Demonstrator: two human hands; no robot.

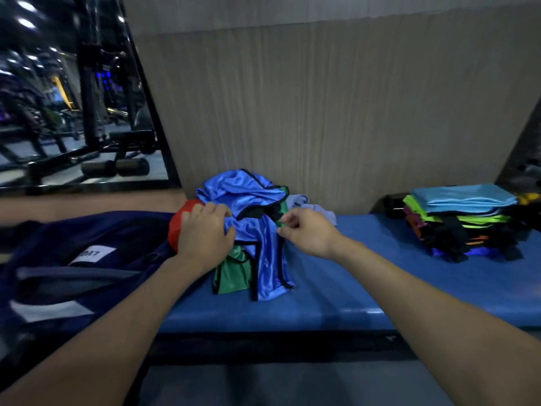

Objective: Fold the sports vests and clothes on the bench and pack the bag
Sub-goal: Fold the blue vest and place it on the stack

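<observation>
Both arms were bare and stretched forward from the bottom corners of the view, coming closer to each other toward the middle. The left hand was palm down with the back of the hand facing the camera, the wrist nearly straight. Its fingers were bent downward and pressed into cloth, and the thumb pointed to the right. The right hand was held a little higher and well apart from the left one. Its fingers were curled inward, and the thumb and first fingers met in a pinch on a small bit of cloth. The right wrist was slightly bent.
</observation>
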